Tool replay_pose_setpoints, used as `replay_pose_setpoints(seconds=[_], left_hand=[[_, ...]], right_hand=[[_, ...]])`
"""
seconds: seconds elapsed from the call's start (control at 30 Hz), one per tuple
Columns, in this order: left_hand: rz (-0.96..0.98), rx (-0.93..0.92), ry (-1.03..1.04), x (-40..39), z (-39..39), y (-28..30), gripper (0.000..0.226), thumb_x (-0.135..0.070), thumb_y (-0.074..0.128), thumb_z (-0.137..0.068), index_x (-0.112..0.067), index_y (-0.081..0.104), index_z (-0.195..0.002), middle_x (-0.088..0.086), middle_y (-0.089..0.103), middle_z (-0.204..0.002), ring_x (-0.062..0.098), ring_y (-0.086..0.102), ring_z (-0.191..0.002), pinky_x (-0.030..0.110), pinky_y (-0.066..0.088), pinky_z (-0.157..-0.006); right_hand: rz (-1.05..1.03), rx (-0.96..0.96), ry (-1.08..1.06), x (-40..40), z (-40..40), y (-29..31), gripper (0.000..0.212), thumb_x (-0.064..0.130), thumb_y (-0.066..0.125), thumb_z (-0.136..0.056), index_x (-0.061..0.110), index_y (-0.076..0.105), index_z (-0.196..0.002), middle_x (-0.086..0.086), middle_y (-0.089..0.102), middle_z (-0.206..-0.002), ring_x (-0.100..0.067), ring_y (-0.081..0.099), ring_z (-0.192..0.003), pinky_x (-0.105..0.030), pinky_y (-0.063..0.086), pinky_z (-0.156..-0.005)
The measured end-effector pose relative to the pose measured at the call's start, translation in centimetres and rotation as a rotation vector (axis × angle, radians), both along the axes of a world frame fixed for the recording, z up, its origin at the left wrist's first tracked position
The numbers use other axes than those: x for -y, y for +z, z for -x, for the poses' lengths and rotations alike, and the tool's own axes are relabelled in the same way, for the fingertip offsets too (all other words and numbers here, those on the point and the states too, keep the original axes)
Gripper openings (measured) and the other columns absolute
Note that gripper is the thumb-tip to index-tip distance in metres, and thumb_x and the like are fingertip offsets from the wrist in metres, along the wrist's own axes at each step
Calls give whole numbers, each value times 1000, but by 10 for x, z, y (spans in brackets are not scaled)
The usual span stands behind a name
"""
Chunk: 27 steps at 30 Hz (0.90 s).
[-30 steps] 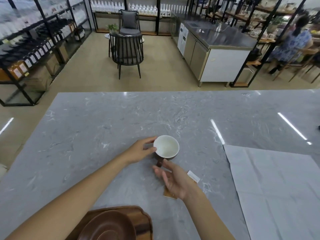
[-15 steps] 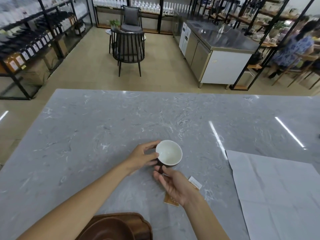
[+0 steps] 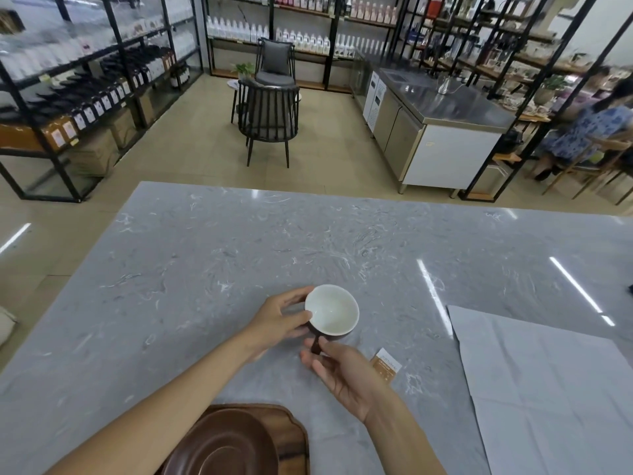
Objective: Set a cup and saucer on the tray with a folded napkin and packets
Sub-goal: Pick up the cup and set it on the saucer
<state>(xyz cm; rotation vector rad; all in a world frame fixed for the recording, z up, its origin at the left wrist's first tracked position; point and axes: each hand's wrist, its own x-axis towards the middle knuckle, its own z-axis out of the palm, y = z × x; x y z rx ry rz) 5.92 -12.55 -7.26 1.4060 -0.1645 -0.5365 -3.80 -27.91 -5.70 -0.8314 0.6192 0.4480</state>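
Observation:
A brown cup [image 3: 331,311] with a white inside stands on the grey marble table [image 3: 212,255]. My left hand [image 3: 279,323] grips its left side, fingers and thumb curled around the rim. My right hand [image 3: 339,370] pinches the cup's dark handle at its near side. A brown packet [image 3: 385,365] lies on the table just right of my right hand. At the near edge a brown saucer [image 3: 222,447] sits on a wooden tray [image 3: 293,437]. A large white napkin [image 3: 548,389] lies spread flat at the right.
Beyond the table's far edge are black chairs [image 3: 269,114], a steel counter [image 3: 442,121] and shelves of bottles [image 3: 85,97]. A person [image 3: 589,128] sits at the far right.
The view has tilted up and shifted slightly. The cup and both hands keep the same hold; the packet beside my right hand now shows more fully.

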Motion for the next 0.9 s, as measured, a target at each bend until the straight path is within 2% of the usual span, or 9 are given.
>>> replay_pose_setpoints(seconds=[0.1, 0.23, 0.33, 0.43, 0.63, 0.7, 0.8, 0.9], left_hand=[[-1, 26, 17, -8, 14, 8, 44, -7, 69, -92, -47, 73, -110, -15, 67, -128, 2, 64, -119, 29, 61, -85], [24, 41, 39, -18, 33, 17, 42, -5, 68, -93, -29, 67, -128, -5, 63, -135, 6, 65, -120, 29, 61, -85], [16, 67, 64, -25, 51, 24, 43, -5, 67, -94, -26, 65, -131, -4, 61, -136, 13, 63, -123, 31, 61, -88], [11, 86, 87, -32, 67, 32, 42, -6, 67, -94, -27, 65, -130, -4, 61, -135, 14, 64, -121, 29, 61, -86], [23, 128, 137, -53, 104, 38, 42, -10, 70, -92, -35, 67, -125, -10, 63, -132, 4, 66, -116, 27, 61, -85], [6, 153, 164, -62, 117, 37, 42, -14, 72, -90, -39, 67, -123, -14, 64, -131, 3, 62, -121, 30, 61, -88], [-4, 174, 199, -76, 136, 36, 43, -19, 75, -88, -46, 67, -120, -23, 65, -125, -3, 62, -119, 28, 61, -86], [9, 149, 218, -92, 152, 34, 44, -19, 75, -89, -46, 66, -122, -21, 62, -128, -6, 63, -114, 24, 60, -82]], right_hand=[[24, 15, 11, -9, 11, 8, 31, 19, 56, -104, -7, 70, -115, -20, 75, -90, -18, 78, -77, -19, 61, -55], [51, 55, 34, -19, 29, 20, 31, 18, 55, -104, -7, 69, -115, -19, 74, -88, -18, 77, -77, -19, 61, -56], [67, 87, 60, -24, 45, 28, 31, 18, 56, -104, -7, 68, -116, -20, 74, -87, -18, 76, -78, -19, 62, -58], [84, 104, 84, -30, 60, 36, 30, 18, 56, -104, -6, 69, -114, -21, 75, -90, -19, 76, -78, -20, 63, -59], [151, 144, 152, -44, 89, 43, 30, 21, 53, -105, -3, 70, -114, -20, 76, -90, -20, 76, -80, -22, 64, -65], [195, 168, 172, -51, 98, 43, 30, 22, 52, -106, -1, 71, -110, -19, 77, -92, -19, 77, -81, -22, 64, -65], [214, 181, 187, -64, 111, 41, 31, 21, 50, -107, 1, 73, -104, -18, 77, -92, -18, 77, -78, -22, 64, -65], [218, 195, 218, -77, 123, 40, 33, 22, 49, -107, 3, 75, -100, -17, 76, -90, -18, 75, -78, -22, 64, -67]])
